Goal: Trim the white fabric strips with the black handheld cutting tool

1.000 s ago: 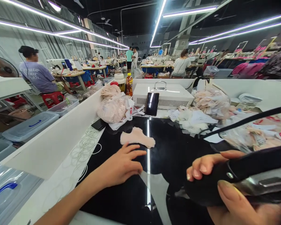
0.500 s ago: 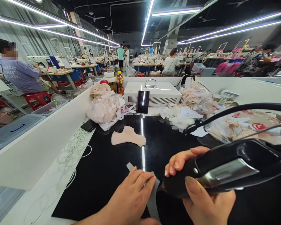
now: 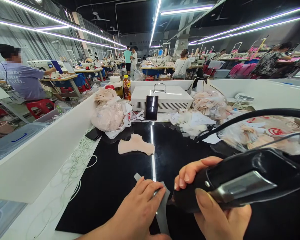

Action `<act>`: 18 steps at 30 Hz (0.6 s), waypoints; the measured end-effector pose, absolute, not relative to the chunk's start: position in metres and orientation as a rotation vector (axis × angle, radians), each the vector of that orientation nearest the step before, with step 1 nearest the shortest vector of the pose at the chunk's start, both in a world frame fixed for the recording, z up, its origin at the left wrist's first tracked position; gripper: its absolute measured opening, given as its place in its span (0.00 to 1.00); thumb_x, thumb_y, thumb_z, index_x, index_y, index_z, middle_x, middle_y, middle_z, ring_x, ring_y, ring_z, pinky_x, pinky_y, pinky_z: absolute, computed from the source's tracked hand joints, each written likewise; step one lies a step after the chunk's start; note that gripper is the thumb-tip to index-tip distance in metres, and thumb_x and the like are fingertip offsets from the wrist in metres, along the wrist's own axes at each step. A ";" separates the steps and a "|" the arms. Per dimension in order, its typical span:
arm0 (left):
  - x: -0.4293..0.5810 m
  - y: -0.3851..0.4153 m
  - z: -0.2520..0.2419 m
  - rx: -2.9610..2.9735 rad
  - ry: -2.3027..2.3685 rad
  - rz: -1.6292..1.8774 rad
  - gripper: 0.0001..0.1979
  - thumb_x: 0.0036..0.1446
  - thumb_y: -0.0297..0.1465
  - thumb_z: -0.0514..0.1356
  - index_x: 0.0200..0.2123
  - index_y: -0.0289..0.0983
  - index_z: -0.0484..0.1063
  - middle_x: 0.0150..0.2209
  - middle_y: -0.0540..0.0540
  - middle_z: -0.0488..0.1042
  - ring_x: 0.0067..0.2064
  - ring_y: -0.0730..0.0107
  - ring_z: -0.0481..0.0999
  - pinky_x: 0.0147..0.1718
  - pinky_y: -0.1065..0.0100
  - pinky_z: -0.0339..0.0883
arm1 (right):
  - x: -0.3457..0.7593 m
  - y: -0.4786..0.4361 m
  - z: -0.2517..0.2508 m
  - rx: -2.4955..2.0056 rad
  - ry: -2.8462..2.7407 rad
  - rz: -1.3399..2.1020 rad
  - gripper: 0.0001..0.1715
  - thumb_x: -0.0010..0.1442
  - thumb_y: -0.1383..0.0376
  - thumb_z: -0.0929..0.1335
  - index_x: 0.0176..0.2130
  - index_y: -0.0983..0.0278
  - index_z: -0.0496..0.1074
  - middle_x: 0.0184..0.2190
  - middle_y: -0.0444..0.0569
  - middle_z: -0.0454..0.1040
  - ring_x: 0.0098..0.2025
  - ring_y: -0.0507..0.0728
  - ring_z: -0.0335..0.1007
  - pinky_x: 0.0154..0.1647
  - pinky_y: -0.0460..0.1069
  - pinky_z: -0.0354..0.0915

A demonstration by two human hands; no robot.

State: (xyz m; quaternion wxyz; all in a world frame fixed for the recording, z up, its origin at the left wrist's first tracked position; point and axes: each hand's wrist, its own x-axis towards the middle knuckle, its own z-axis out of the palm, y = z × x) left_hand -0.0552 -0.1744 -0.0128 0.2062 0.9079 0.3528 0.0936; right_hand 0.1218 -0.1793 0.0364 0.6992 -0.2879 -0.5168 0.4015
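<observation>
The right hand (image 3: 216,216) has its grip clamped round a black handheld tool (image 3: 255,170) with a metal plate on its side, to the right of the peach cloth piece (image 3: 135,144) and nearer the wearer. The left hand (image 3: 142,206) lies palm down, its grip not closed, over a grey translucent piece (image 3: 162,213) on the near side of the peach cloth piece. The tool's tip is just beside the grey piece's right edge; whether they touch, I cannot tell. The peach cloth piece rests on a black panel (image 3: 102,186), apart from both hands. Beyond it, a phone (image 3: 152,108) stands before a white vented box (image 3: 173,96). Beyond it and slightly left is a bag of cloth (image 3: 108,116); to its left, thin pale loops (image 3: 75,166) lie partly on the white bench (image 3: 45,196).
</observation>
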 end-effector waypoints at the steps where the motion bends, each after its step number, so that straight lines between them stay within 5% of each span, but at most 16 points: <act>1: -0.055 -0.174 -0.011 2.509 0.991 0.245 0.50 0.48 0.48 0.74 0.68 0.32 0.61 0.65 0.36 0.66 0.65 0.45 0.66 0.68 0.40 0.54 | 0.122 -0.181 0.037 -0.635 -1.141 0.916 0.15 0.68 0.63 0.71 0.52 0.55 0.66 0.34 0.43 0.71 0.33 0.55 0.70 0.36 0.52 0.73; 12: -0.052 -0.178 0.001 2.363 1.051 0.147 0.46 0.49 0.42 0.73 0.68 0.37 0.61 0.67 0.41 0.63 0.68 0.50 0.61 0.72 0.46 0.46 | 0.117 -0.195 0.038 -0.649 -1.150 0.939 0.15 0.68 0.62 0.71 0.52 0.52 0.66 0.32 0.43 0.72 0.32 0.55 0.71 0.36 0.52 0.74; 18: -0.052 -0.178 0.004 2.341 1.035 0.179 0.44 0.54 0.49 0.70 0.68 0.36 0.61 0.67 0.39 0.63 0.68 0.49 0.60 0.72 0.45 0.45 | 0.134 -0.184 0.031 -0.457 -1.160 1.074 0.15 0.64 0.64 0.73 0.50 0.51 0.73 0.28 0.43 0.75 0.27 0.55 0.73 0.28 0.50 0.74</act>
